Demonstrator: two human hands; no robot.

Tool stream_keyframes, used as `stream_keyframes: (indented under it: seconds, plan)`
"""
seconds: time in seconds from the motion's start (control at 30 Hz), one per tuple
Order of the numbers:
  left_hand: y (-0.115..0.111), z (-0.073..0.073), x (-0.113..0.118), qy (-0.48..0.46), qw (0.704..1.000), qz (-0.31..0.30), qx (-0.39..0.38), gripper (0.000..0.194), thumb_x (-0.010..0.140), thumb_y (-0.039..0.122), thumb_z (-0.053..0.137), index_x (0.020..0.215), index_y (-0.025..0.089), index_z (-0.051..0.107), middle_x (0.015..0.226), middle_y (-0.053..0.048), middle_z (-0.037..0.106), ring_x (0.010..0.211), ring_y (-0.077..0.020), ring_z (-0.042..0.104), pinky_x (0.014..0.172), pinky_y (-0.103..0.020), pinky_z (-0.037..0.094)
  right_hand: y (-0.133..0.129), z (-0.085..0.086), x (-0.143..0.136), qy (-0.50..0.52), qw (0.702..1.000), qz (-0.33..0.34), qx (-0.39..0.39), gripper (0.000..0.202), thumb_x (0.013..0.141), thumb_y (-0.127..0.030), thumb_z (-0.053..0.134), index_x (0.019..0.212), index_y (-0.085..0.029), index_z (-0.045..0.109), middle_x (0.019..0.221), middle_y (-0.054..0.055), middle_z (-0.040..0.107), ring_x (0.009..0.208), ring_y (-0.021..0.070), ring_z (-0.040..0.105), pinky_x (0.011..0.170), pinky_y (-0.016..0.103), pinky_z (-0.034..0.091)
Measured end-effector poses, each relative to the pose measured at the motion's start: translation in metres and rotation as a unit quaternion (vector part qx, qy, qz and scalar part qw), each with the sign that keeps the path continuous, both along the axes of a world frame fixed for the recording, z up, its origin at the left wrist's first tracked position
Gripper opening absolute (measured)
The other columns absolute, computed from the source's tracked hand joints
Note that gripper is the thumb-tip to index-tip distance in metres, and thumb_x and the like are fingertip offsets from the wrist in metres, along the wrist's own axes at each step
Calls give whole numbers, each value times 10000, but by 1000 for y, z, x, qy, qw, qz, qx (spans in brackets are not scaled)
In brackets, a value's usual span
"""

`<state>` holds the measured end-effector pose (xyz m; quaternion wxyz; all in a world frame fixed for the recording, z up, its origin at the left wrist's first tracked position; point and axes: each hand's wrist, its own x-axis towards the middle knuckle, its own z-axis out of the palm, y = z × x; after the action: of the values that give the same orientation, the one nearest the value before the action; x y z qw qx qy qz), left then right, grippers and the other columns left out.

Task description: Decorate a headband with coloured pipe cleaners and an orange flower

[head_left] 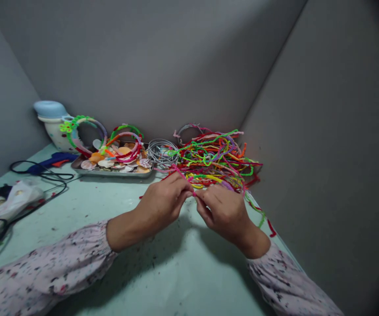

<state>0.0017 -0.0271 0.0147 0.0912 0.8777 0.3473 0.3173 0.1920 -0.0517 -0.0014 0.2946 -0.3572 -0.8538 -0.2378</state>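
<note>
Above the middle of the table, my left hand (pixel 168 193) and my right hand (pixel 224 208) meet fingertip to fingertip. Both are closed in a pinch on a pink pipe cleaner (pixel 182 174), which shows between the fingers and sticks up past my left hand. Just behind my hands lies a loose heap of pipe cleaners (pixel 214 153) in green, red, pink, yellow and purple. Coils of thin silver wire (pixel 163 152) rest at the heap's left side. My fingers hide part of the pink piece.
A metal tray (pixel 117 174) of shells stands at the back, with wrapped rings (pixel 126 145) on it. Behind its left end is a blue-lidded container (pixel 53 125). A black cable (pixel 44 197) and a plastic bag (pixel 15 202) lie left. Walls enclose the table's back and right.
</note>
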Motion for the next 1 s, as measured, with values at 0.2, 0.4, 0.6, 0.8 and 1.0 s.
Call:
stream_keyframes:
  seconds: [0.2, 0.4, 0.6, 0.8, 1.0]
  plan:
    - [2, 4, -1, 3, 998, 2, -69, 128, 889, 194, 522, 823, 159, 626, 793, -32, 616, 720, -151, 553, 633, -270, 424, 1, -4, 4, -25, 1000, 1, -9, 122, 887, -170, 493, 814, -181, 590, 657, 21, 579, 635, 169, 515, 592, 311, 328]
    - [1, 5, -1, -6, 998, -4, -55, 143, 894, 206, 528, 843, 167, 655, 804, -39, 625, 750, -159, 564, 676, -280, 433, 3, -6, 5, -3, 1000, 10, -28, 105, 877, -147, 501, 831, -171, 593, 682, 32, 599, 665, 174, 538, 618, 310, 356]
    - [-1, 5, -1, 23, 997, 22, -73, 181, 907, 222, 490, 778, 153, 597, 762, -32, 591, 688, -153, 533, 621, -270, 399, 2, -6, 4, -17, 1000, 11, -15, 108, 884, -170, 506, 817, -174, 591, 659, 26, 585, 640, 175, 513, 603, 318, 332]
    - [1, 9, 0, 14, 994, 14, -110, 172, 899, 221, 502, 802, 157, 629, 771, -32, 616, 700, -153, 551, 630, -264, 411, 3, -7, 5, -4, 1000, 15, -16, 99, 885, -167, 500, 834, -185, 583, 663, 21, 589, 642, 165, 519, 608, 306, 335]
    - [3, 6, 0, 16, 996, 17, -90, 186, 904, 224, 489, 811, 164, 639, 771, -30, 617, 693, -150, 555, 625, -261, 406, 6, -9, 5, 0, 1000, 14, -24, 104, 883, -165, 499, 824, -181, 585, 667, 25, 587, 649, 169, 527, 611, 307, 345]
